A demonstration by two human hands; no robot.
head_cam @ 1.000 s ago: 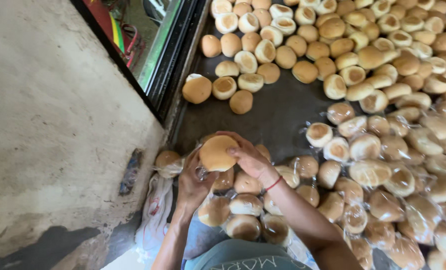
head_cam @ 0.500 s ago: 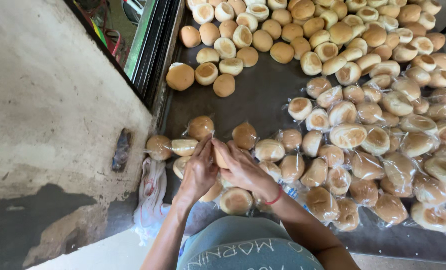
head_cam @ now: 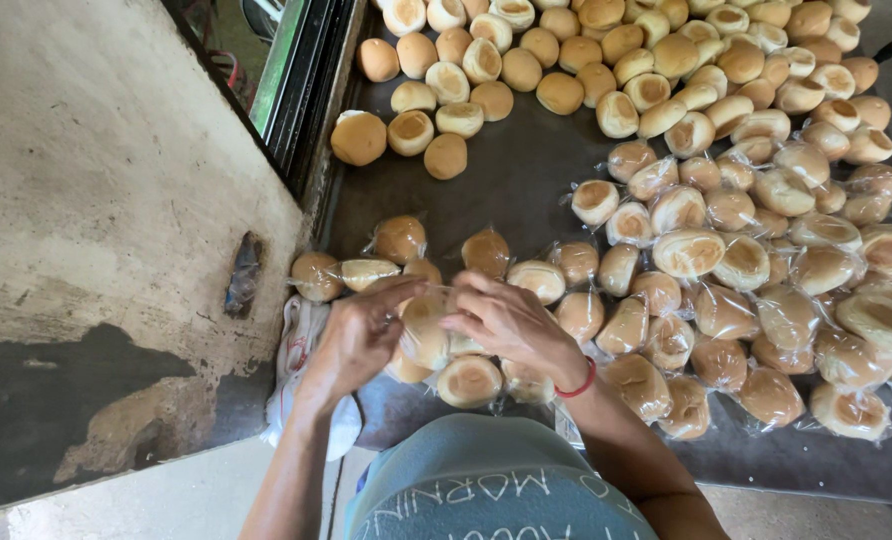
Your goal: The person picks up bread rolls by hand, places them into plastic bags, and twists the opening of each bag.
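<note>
Dark tray point(head_cam: 526, 180): bun point(head_cam: 424, 330), raised 1 s ago, now low betw. left hand point(head_cam: 351, 340) & right hand point(head_cam: 501, 320), fingers pinching its clear wrap; bagging underway.

The bun point(head_cam: 426, 330) is round and pale golden, with a lighter, floury patch on its crust. It sits inside a clear plastic bag point(head_cam: 436, 300) whose thin film wrinkles and catches the light over the top. It is held up between the left hand point(head_cam: 358, 338) and the right hand point(head_cam: 506, 322), tilted so that its domed side faces the left hand. Fingers of both hands pinch the film at the upper edge of the bun. It hangs just above other bagged buns at the near edge of the dark bench point(head_cam: 526, 170).
</note>
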